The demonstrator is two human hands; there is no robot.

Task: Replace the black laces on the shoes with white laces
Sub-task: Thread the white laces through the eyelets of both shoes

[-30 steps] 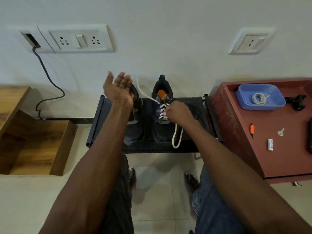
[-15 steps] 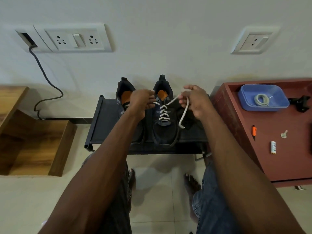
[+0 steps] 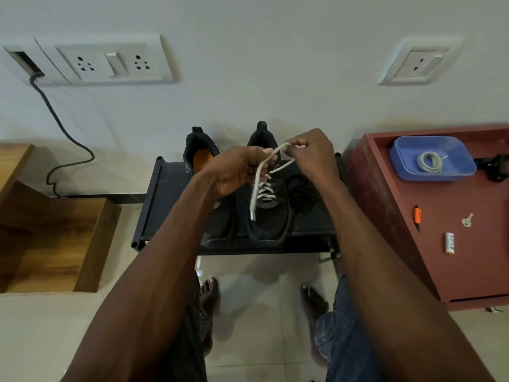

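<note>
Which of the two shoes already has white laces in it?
The right-hand shoe, the one nearer the red cabinet: white lace criss-crosses its front. The left-hand shoe shows none, though the arm hides most of it.

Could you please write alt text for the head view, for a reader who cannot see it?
Above a black shoe rack, the left hand and right hand each pinch an end of the white lace threaded through the right-hand black shoe. A red cabinet beside it holds a blue tray with a coiled lace.
</note>
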